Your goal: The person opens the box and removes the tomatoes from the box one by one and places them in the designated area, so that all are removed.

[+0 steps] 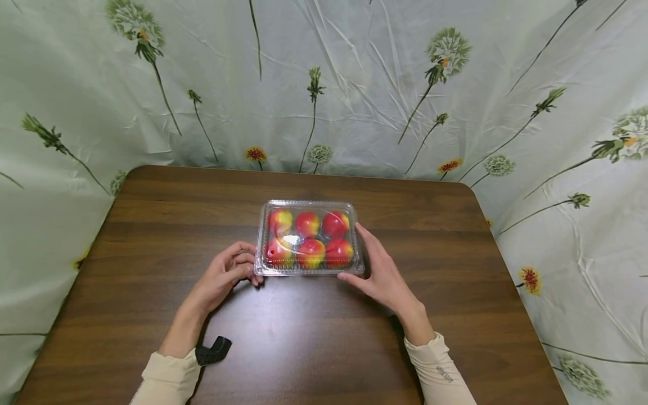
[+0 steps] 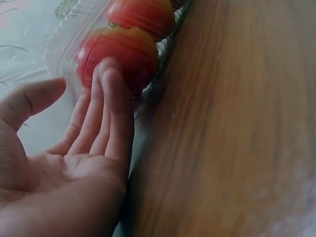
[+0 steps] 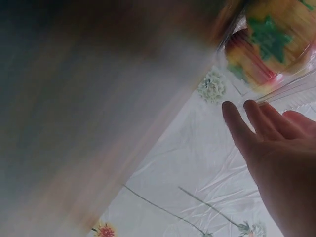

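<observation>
A clear plastic clamshell box (image 1: 259,247) of red-and-yellow apples (image 1: 307,224) sits on the brown wooden table. At its left side is my left hand (image 1: 225,274), fingertips right at the wall near the front corner. The left wrist view shows those fingers (image 2: 101,118) fairly straight, the thumb apart, and an apple (image 2: 118,54) behind the plastic. My right hand (image 1: 381,274) lies along the right side, thumb near the front right corner. In the right wrist view its fingers (image 3: 264,121) reach toward the box, where an apple (image 3: 281,39) shows a green star-shaped mark.
The wooden table (image 1: 430,253) has rounded far corners. Behind and around it hangs a pale curtain (image 1: 354,84) printed with dandelions and flowers. A black strap (image 1: 214,351) is on my left wrist, over the cream sleeve.
</observation>
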`<state>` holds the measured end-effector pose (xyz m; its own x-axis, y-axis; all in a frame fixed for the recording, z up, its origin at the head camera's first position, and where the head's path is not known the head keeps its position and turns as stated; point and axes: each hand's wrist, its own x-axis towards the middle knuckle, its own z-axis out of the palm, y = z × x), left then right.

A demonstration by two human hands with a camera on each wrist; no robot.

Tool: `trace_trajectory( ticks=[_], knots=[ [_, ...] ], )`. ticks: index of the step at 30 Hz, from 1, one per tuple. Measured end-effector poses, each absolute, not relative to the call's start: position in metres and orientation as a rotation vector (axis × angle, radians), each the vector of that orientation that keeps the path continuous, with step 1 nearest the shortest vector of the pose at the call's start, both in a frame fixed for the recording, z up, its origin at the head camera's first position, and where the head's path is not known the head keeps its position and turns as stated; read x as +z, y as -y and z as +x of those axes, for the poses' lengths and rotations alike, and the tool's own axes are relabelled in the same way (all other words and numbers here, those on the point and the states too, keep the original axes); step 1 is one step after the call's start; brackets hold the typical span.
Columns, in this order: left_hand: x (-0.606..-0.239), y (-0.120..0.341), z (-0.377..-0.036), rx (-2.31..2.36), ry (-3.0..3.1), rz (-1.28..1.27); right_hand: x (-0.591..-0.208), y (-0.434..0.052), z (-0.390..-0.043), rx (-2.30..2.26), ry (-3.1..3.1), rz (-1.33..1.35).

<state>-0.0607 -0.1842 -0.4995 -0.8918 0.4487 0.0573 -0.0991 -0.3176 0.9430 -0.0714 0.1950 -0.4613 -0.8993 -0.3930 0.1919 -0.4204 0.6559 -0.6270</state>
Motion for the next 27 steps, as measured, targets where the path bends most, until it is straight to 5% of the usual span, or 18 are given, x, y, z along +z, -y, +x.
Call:
trace_trajectory(
  ticks=[18, 27],
  knots=[
    [-0.500, 0.184, -0.055, 2.268, -1.372, 0.389, -0.453, -0.188, -0.065, 0.886, 2.782, 0.656],
    [-0.498, 0.184, -0.057, 2.288, -1.348, 0.407, -0.442, -0.175, -0.070, 0.692, 2.654, 0.875]
  ],
)
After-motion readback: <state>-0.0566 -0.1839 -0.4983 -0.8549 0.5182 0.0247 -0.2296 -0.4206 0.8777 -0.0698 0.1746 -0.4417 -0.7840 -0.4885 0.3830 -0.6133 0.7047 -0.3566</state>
